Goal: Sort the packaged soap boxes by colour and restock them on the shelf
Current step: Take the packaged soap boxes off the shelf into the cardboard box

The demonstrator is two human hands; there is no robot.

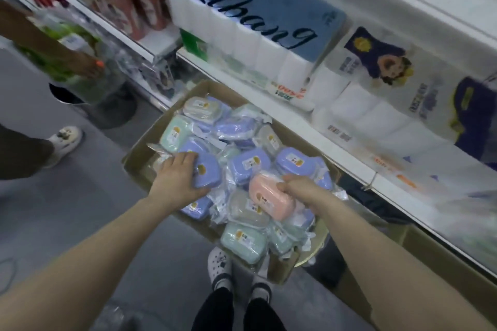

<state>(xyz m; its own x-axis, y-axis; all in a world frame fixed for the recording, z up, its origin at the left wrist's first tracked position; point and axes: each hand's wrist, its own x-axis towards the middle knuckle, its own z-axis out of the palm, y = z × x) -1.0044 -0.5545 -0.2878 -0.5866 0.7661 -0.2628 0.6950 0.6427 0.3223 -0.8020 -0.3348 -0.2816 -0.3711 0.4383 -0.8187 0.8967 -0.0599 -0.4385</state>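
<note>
A cardboard box (150, 140) on the floor holds several wrapped soap boxes in purple, mint green, grey and pink. My left hand (177, 176) grips a purple soap box (208, 170) at the box's left side. My right hand (298, 189) holds a pink soap box (265, 192) near the middle of the pile. More purple boxes (248, 165) lie just behind it, and a mint green one (243, 240) sits at the near end. The white shelf (338, 150) runs along the right, directly behind the cardboard box.
Big packs of white tissue rolls (242, 24) fill the shelf. Red cans (145, 8) stand on the shelf at upper left. Another person's hand (86, 62) holds a green bag there, with their shoe (64, 140) on the grey floor. My own feet (220, 266) stand below the box.
</note>
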